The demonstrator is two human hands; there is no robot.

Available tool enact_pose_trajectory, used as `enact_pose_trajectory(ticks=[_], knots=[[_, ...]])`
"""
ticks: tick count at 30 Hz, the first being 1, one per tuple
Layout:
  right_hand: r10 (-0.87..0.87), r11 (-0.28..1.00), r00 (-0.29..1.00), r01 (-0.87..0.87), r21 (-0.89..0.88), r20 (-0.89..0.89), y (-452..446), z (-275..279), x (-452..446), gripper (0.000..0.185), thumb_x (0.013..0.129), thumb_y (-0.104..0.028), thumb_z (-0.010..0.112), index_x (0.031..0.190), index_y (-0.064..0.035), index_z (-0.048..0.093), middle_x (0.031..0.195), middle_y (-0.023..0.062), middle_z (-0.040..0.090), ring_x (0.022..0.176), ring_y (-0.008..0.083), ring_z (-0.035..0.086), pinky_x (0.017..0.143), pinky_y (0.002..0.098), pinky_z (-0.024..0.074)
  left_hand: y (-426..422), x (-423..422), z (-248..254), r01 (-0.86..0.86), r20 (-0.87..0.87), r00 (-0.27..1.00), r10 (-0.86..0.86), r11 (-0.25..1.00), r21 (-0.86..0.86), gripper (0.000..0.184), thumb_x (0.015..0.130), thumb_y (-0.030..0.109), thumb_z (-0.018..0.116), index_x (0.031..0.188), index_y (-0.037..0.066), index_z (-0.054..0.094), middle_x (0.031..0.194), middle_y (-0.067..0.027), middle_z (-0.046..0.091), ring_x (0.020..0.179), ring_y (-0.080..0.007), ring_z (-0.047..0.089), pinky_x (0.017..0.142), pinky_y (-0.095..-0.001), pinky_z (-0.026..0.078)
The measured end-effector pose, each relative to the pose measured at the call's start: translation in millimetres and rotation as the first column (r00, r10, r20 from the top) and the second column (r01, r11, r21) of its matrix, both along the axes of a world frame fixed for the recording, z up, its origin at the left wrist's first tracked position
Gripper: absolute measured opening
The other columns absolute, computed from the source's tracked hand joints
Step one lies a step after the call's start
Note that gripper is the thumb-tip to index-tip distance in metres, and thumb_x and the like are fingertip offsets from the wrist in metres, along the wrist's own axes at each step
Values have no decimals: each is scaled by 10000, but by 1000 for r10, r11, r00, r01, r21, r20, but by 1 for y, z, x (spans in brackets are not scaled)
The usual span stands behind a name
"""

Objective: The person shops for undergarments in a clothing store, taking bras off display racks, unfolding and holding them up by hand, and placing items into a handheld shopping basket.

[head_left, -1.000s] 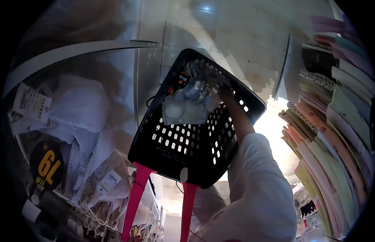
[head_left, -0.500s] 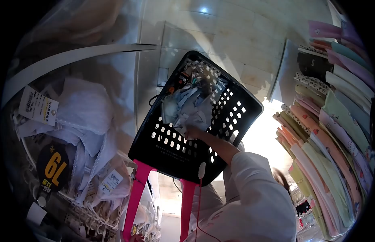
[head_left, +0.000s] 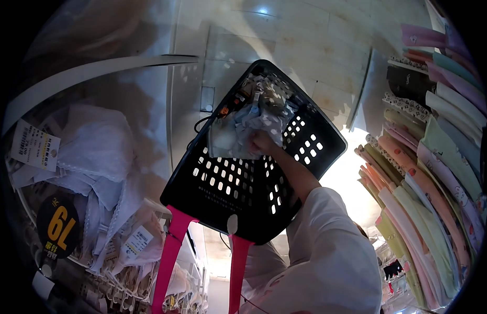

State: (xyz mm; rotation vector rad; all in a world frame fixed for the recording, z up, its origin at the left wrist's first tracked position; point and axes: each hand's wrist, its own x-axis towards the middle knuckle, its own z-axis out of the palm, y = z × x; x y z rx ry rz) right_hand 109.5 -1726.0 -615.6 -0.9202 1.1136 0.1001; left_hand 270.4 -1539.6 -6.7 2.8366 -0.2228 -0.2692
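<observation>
My right hand (head_left: 261,143) is down inside a tilted black plastic basket (head_left: 222,196) with perforated walls. Its fingers close on pale grey cloth (head_left: 243,137), partly hidden in the pile. Around the hand lie crumpled light blue and white pieces, some seemingly in clear wrapping, and a patterned piece (head_left: 275,94) toward the far end. Small dark items with orange marks (head_left: 225,111) sit along the basket's left side. Two bright pink handle arms (head_left: 170,251) run from the basket down to the lower edge. My left hand is not visible.
On the left hang white undergarments (head_left: 99,141) with price tags (head_left: 35,145) and a round black sign (head_left: 59,226). A rack of colourful folded garments (head_left: 421,193) stands on the right. Pale tiled floor (head_left: 238,47) extends beyond the basket, beside a light panel.
My right hand has moved up and slightly right within the basket, and the cloth beneath it has shifted. The basket and its handles have swung slightly in view.
</observation>
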Motion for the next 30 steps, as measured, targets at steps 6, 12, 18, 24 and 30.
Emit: enact_pose_trajectory(ticks=[6,12,18,24,30], knots=[[-8,732,716,-472,-492,-698,-9,38,-16,647,776,-397,637,1235,3,421,1307,242,399,1150,366,477,862,472,447,-3,1,4,-22,-24,999,21,999,-34,113,873,93,614,918,-10,614,1337,-185,363,1055,-260,502,854,-340,459],[-43,999,585,22,-37,-810,-3,-9,-58,934,584,-531,772,1277,10,456,1247,234,514,1122,342,539,897,429,462,-1,-1,14,-9,-50,999,4,995,-96,100,894,92,562,934,7,594,1355,-167,360,960,-220,519,789,-312,457],[-330,940,796,329,-95,-507,-26,114,-54,547,684,-379,747,1059,-1,622,959,130,665,901,297,644,828,379,495,3,-2,15,134,-6,991,-135,988,-71,90,911,26,492,935,-9,572,1318,-139,423,771,-158,585,649,-244,492],[-880,443,471,767,465,62,-79,308,-66,405,845,-192,638,1199,-39,514,1104,98,599,1039,236,579,884,363,479,-7,-8,24,198,28,980,-197,950,-243,73,872,11,552,908,-27,603,1273,-192,422,776,-206,615,670,-276,533],[-855,515,405,578,633,325,-102,490,-87,491,942,-347,463,1337,-66,383,1316,118,475,1215,277,451,1028,434,343,9,-5,19,392,162,918,-363,896,-210,120,805,-19,557,908,3,614,1231,-209,461,1055,-356,522,810,-403,470]])
